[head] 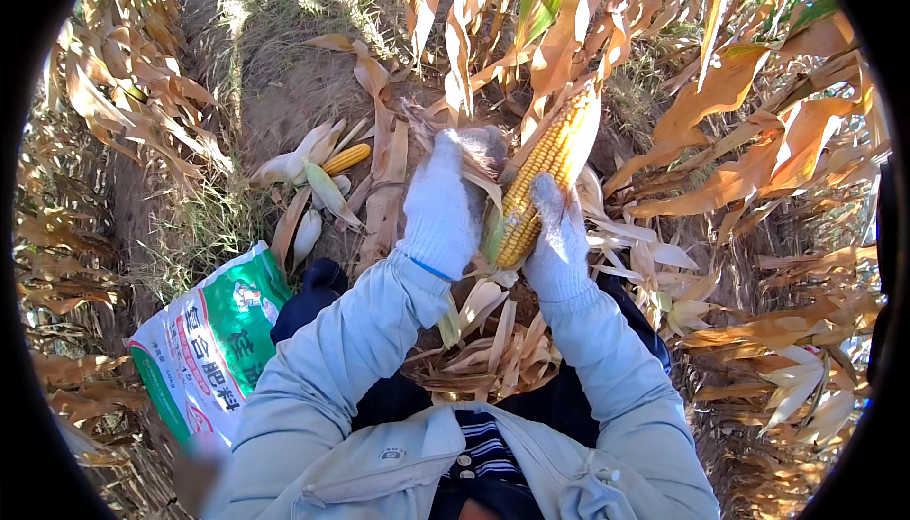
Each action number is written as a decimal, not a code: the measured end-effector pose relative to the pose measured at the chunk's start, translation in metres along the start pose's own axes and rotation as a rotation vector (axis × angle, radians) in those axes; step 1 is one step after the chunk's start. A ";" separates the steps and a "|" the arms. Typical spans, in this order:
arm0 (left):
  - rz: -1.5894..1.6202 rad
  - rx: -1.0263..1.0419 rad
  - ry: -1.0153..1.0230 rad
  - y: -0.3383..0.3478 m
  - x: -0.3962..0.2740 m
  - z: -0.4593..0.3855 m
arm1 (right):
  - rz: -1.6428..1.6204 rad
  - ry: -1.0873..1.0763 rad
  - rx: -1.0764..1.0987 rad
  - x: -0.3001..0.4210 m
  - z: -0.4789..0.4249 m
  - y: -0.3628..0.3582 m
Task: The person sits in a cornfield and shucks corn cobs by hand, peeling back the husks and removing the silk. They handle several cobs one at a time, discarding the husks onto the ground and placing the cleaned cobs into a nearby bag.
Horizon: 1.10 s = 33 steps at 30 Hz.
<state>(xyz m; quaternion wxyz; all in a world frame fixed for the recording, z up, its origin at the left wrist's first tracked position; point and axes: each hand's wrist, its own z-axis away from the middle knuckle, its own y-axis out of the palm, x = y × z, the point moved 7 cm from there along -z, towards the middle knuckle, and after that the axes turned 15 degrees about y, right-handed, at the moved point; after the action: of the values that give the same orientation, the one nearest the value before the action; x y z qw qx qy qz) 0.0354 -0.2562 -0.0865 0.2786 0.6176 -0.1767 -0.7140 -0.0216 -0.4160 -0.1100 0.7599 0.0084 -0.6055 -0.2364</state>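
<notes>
A large ear of corn [544,171] with yellow kernels bared on its upper face is tilted in front of me, pale husk still behind it. My right hand [558,239], in a soiled white knit glove, grips its lower part with the thumb across the kernels. My left hand [442,200], gloved alike, is closed on a peeled-back dry husk [482,171] with brownish silk at the ear's left side. The fingertips of that hand are partly hidden by the husk. Loose husks [498,349] lie on the ground between my legs.
Left of my hands, another yellow ear [346,159] lies among pale husks [306,157]. A green and white woven sack [213,335] bearing writing lies by my left leg. Dry corn stalks and leaves [711,122] crowd the right, with more husks [661,257] by my right arm.
</notes>
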 end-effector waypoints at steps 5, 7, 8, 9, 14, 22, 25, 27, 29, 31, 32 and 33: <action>0.336 -0.038 -0.051 -0.006 -0.010 -0.013 | -0.554 0.189 -0.117 0.024 0.003 0.004; 0.538 0.009 -0.056 0.000 -0.008 -0.016 | -0.602 0.134 -0.099 0.026 -0.006 -0.006; 0.496 -0.043 -0.030 -0.004 -0.007 -0.018 | -0.583 0.096 -0.138 0.028 -0.009 -0.012; 0.490 0.001 -0.005 -0.005 -0.009 -0.019 | -0.572 0.077 -0.144 0.036 -0.006 -0.008; 0.461 0.056 0.075 -0.020 -0.020 -0.021 | -0.683 0.109 -0.286 0.063 0.000 0.006; -0.137 -0.036 0.524 -0.050 -0.076 -0.053 | -0.063 -0.261 -0.433 0.058 -0.021 -0.082; -0.506 0.303 0.688 -0.008 -0.092 -0.018 | 0.104 -0.334 -0.502 0.058 -0.020 -0.084; -0.914 0.673 0.795 0.018 -0.066 0.004 | 0.150 -0.408 -0.461 0.056 -0.015 -0.064; -1.371 0.990 0.887 0.040 -0.033 0.030 | 0.156 -0.375 -0.329 0.047 -0.014 -0.032; -1.565 1.068 0.815 0.034 -0.003 0.037 | 0.225 -0.255 -0.218 0.033 -0.012 -0.010; -1.591 1.097 0.709 0.031 0.007 0.034 | 0.257 -0.199 -0.174 0.027 -0.011 -0.004; -1.606 1.126 0.611 0.031 0.015 0.033 | 0.295 -0.148 -0.136 0.025 -0.009 -0.001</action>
<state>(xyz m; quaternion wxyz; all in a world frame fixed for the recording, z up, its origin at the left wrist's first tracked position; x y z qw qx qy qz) 0.0074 -0.2929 -0.0737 -0.5784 0.7500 0.0578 -0.3157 -0.0092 -0.4287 -0.0895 0.7386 -0.1492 -0.6369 -0.1630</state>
